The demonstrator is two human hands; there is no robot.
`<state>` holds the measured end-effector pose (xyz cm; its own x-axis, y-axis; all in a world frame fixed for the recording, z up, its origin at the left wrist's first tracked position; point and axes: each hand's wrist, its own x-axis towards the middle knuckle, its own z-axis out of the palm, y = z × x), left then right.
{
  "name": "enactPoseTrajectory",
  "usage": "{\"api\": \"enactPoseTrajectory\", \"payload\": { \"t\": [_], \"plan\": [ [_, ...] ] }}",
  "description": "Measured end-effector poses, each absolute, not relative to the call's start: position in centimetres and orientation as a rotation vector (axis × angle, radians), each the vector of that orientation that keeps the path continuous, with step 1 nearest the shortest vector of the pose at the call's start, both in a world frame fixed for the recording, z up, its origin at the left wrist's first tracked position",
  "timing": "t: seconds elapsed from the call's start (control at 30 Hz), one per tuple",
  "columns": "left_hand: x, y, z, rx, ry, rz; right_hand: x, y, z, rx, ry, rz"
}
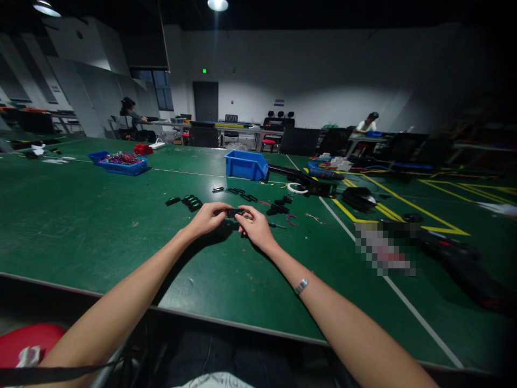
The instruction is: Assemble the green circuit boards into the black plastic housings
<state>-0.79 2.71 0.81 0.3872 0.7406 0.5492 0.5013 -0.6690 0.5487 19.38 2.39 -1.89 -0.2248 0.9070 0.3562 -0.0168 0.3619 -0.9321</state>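
Between my two hands is a small black part [232,213], held a little above the green table. My left hand [210,216] pinches its left end with thumb and fingers. At the other end, my right hand [254,223] has its fingers closed on the same part. Several dark modules with green on top [191,202] lie just beyond my left hand. Farther back sit thin black frames [242,194]. Black pieces with red and blue wires [278,207] are right of my right hand, near a thin screwdriver-like tool [278,226].
A blue bin [245,165] stands behind the parts. To the left, a blue tray [125,164] holds many small red and mixed-colour pieces. A white ring of tape [297,188] and dark tools lie at the right, beside yellow floor-style lines. Two people sit at far tables.
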Motion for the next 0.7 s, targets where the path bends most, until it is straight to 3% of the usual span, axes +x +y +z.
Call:
{"api": "enactPoseTrajectory", "payload": {
  "t": [0.7],
  "plan": [
    [-0.54, 2.5, 1.0, 2.309, 1.116, 1.177, 19.49, 2.55, -2.18, -0.799, -1.592, 1.081]
  ]
}}
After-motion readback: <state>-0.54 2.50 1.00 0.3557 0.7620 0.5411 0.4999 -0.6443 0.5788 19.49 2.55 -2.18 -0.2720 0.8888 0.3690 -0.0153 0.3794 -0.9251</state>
